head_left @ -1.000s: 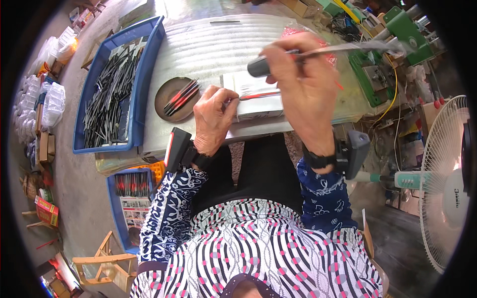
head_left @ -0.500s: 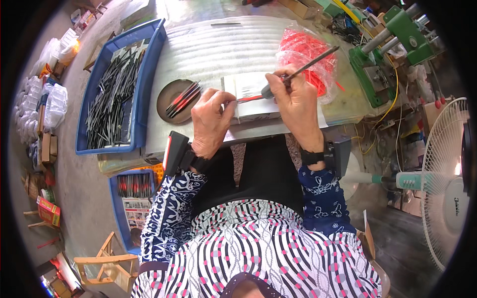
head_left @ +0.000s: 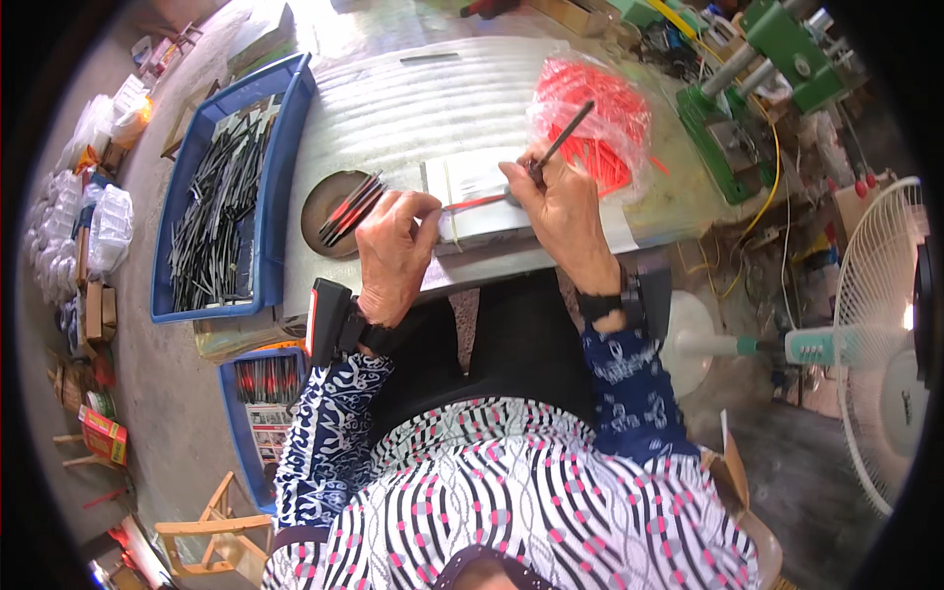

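Note:
My left hand [head_left: 393, 251] pinches one end of a thin strip with a red part [head_left: 476, 204]. The strip runs across to my right hand [head_left: 570, 211]. In the right fist is a dark rod-shaped tool [head_left: 571, 130], its shaft slanting up to the right; its exact kind I cannot make out. Below the strip lies a block covered in white [head_left: 467, 169], with a band around its left end. Just left of my left hand, a round brown dish [head_left: 317, 208] holds several black and red strips [head_left: 352, 208]. Beyond my right hand sits a clear bag of red pieces [head_left: 592, 103].
A blue tray [head_left: 278, 231] full of dark strips stands at the table's left. Below it is another blue tray [head_left: 240, 418] with red and black strips. A green machine [head_left: 710, 147] stands at the right, a fan [head_left: 875, 344] nearer. One dark strip [head_left: 430, 57] lies at the back.
The whole view has shifted slightly, with table and hands moving left in it. The tool's shaft stands steeper in my right hand. Both hands keep their hold.

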`<state>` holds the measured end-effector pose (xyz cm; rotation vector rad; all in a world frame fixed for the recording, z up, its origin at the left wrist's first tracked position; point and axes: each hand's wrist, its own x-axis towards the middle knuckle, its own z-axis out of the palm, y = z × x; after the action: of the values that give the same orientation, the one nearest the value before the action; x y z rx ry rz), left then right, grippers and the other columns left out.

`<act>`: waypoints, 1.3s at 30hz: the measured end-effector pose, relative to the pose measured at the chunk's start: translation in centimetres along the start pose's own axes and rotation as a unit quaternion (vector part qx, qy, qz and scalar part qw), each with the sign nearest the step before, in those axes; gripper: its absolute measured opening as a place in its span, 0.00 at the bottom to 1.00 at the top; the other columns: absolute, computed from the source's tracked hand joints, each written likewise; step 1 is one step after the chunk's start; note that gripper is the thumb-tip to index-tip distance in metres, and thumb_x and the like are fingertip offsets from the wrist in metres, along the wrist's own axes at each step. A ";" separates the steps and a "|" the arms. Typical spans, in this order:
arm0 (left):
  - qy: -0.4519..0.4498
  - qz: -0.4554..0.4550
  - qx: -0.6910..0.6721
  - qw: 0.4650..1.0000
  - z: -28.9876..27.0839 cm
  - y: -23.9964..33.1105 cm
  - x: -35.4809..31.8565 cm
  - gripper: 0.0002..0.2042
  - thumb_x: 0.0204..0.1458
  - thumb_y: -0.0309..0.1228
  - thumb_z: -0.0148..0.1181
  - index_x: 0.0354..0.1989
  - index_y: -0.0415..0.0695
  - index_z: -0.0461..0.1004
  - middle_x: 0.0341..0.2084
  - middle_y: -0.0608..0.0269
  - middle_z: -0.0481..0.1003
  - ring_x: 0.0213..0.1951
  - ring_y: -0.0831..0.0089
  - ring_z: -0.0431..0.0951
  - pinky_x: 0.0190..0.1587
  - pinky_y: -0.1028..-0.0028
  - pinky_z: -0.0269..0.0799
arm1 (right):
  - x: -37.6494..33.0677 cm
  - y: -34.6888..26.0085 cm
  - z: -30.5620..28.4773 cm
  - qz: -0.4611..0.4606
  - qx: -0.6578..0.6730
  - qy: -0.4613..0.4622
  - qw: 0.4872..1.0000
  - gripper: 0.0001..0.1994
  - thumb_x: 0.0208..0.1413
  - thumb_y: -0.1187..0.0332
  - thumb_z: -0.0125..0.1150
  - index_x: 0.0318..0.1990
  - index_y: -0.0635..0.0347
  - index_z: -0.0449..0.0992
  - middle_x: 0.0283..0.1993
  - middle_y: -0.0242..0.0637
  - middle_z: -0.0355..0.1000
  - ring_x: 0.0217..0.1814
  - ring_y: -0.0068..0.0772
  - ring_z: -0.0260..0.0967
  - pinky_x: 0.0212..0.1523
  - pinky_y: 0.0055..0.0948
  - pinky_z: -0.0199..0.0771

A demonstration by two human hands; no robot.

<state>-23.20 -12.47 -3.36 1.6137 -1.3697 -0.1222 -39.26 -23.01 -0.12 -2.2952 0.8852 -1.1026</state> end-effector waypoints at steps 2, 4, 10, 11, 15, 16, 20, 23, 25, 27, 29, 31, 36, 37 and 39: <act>-0.023 -0.020 0.017 0.999 -0.2 0.0 -0.2 0.02 0.50 0.23 0.61 0.31 0.40 0.77 0.26 0.56 0.75 0.24 0.62 0.77 0.27 0.68 0.72 | -0.7 1.0 0.4 -0.006 0.024 0.014 1.000 0.12 0.58 0.64 0.63 0.34 0.65 0.72 0.20 0.50 0.70 0.25 0.54 0.72 0.24 0.42 0.68; 0.004 0.033 0.030 0.999 -0.5 -0.3 -0.1 0.02 0.49 0.22 0.62 0.31 0.41 0.77 0.26 0.56 0.75 0.26 0.60 0.77 0.29 0.67 0.72 | -1.1 1.4 0.3 0.016 0.036 0.037 0.999 0.12 0.59 0.64 0.62 0.33 0.65 0.72 0.20 0.47 0.71 0.23 0.49 0.73 0.23 0.40 0.68; 0.081 -0.026 0.037 0.996 -4.0 -2.5 -1.7 0.03 0.50 0.21 0.63 0.32 0.37 0.77 0.25 0.62 0.74 0.23 0.80 0.71 0.28 0.79 0.67 | -2.1 0.5 0.2 0.059 0.079 0.036 0.994 0.11 0.59 0.63 0.63 0.36 0.63 0.73 0.20 0.39 0.72 0.20 0.34 0.72 0.23 0.33 0.67; 0.095 -0.048 0.038 0.994 -5.0 -3.1 -1.9 0.02 0.51 0.21 0.63 0.33 0.37 0.78 0.25 0.63 0.75 0.24 0.80 0.71 0.28 0.79 0.67 | -2.2 0.4 0.5 0.050 0.067 0.037 0.996 0.11 0.59 0.64 0.64 0.36 0.63 0.73 0.20 0.40 0.72 0.20 0.34 0.71 0.23 0.33 0.67; 0.129 -0.118 0.086 0.981 -7.4 -5.4 -3.1 0.02 0.51 0.22 0.62 0.32 0.38 0.78 0.25 0.58 0.76 0.23 0.71 0.75 0.27 0.74 0.69 | -2.3 0.8 1.5 0.034 0.044 0.048 0.997 0.09 0.58 0.67 0.64 0.36 0.63 0.72 0.21 0.37 0.69 0.21 0.32 0.66 0.23 0.31 0.64; 0.131 -0.134 0.101 0.977 -7.5 -5.8 -3.3 0.02 0.51 0.22 0.62 0.31 0.38 0.78 0.25 0.58 0.76 0.23 0.71 0.75 0.27 0.74 0.69 | -2.3 0.9 1.6 0.045 0.038 0.046 0.997 0.10 0.58 0.66 0.65 0.36 0.63 0.72 0.23 0.41 0.71 0.21 0.39 0.69 0.23 0.35 0.67; 0.139 -0.139 0.120 0.973 -6.8 -7.1 -3.7 0.02 0.50 0.23 0.62 0.32 0.39 0.78 0.25 0.56 0.77 0.24 0.65 0.77 0.29 0.70 0.71 | -2.3 1.0 1.6 0.038 0.049 0.058 0.996 0.09 0.58 0.67 0.64 0.36 0.62 0.72 0.22 0.36 0.68 0.21 0.30 0.66 0.23 0.30 0.65; 0.129 -0.134 0.153 0.971 -6.1 -7.9 -3.3 0.03 0.50 0.25 0.62 0.32 0.41 0.78 0.28 0.54 0.77 0.30 0.56 0.79 0.33 0.64 0.73 | -2.5 0.9 1.5 0.056 0.071 0.052 0.995 0.07 0.60 0.70 0.62 0.36 0.61 0.71 0.21 0.28 0.64 0.24 0.16 0.59 0.25 0.21 0.60; 0.123 -0.131 0.171 0.969 -5.8 -8.3 -3.0 0.03 0.50 0.26 0.61 0.32 0.43 0.78 0.29 0.54 0.77 0.33 0.53 0.79 0.37 0.60 0.74 | -2.5 1.0 1.5 0.047 0.059 0.063 0.995 0.08 0.58 0.68 0.64 0.37 0.63 0.72 0.20 0.36 0.67 0.20 0.26 0.64 0.23 0.27 0.64; 0.121 -0.120 0.183 0.968 -5.8 -8.4 -2.7 0.02 0.50 0.26 0.61 0.32 0.43 0.78 0.30 0.54 0.77 0.33 0.53 0.79 0.37 0.60 0.74 | -2.6 1.1 1.6 0.050 0.072 0.064 0.994 0.08 0.58 0.69 0.64 0.38 0.64 0.73 0.20 0.38 0.68 0.20 0.27 0.65 0.23 0.28 0.65; 0.113 -0.121 0.192 0.967 -6.0 -8.0 -2.6 0.02 0.50 0.26 0.61 0.32 0.44 0.78 0.30 0.54 0.76 0.33 0.52 0.78 0.37 0.59 0.74 | -2.6 1.1 1.6 0.041 0.084 0.063 0.994 0.08 0.58 0.70 0.64 0.37 0.64 0.72 0.21 0.36 0.67 0.21 0.24 0.63 0.24 0.27 0.65; 0.118 -0.110 0.173 0.972 -6.4 -7.1 -2.9 0.04 0.49 0.24 0.62 0.33 0.45 0.78 0.32 0.56 0.76 0.34 0.53 0.79 0.38 0.60 0.75 | -2.6 1.2 1.6 0.037 0.090 0.061 0.993 0.07 0.59 0.71 0.63 0.37 0.63 0.71 0.21 0.32 0.64 0.23 0.20 0.61 0.24 0.25 0.64; 0.119 -0.001 0.223 0.967 -10.0 -5.4 -3.5 0.08 0.48 0.21 0.63 0.36 0.45 0.80 0.31 0.58 0.75 0.28 0.66 0.78 0.31 0.70 0.74 | -2.5 1.0 1.4 0.035 0.104 0.056 0.992 0.06 0.59 0.72 0.63 0.35 0.61 0.70 0.21 0.29 0.64 0.23 0.16 0.60 0.24 0.22 0.62; 0.127 0.013 0.281 0.951 -11.4 -5.7 -3.2 0.06 0.49 0.22 0.63 0.35 0.45 0.80 0.32 0.59 0.76 0.27 0.66 0.78 0.30 0.70 0.73 | -2.5 1.0 1.5 0.034 0.104 0.057 0.992 0.06 0.60 0.72 0.63 0.35 0.61 0.70 0.21 0.28 0.64 0.23 0.15 0.60 0.24 0.21 0.62; 0.129 -0.020 0.306 0.943 -14.5 -7.0 -2.4 0.04 0.51 0.25 0.63 0.35 0.44 0.81 0.30 0.58 0.76 0.25 0.65 0.78 0.29 0.70 0.73 | -2.5 1.1 1.5 0.034 0.105 0.059 0.992 0.07 0.60 0.72 0.63 0.35 0.60 0.70 0.21 0.28 0.63 0.23 0.15 0.60 0.24 0.21 0.62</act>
<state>-10.24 -2.78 -1.97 2.0750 -1.2312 0.5261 -39.62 -21.85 -2.98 -2.0333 0.8414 -1.2481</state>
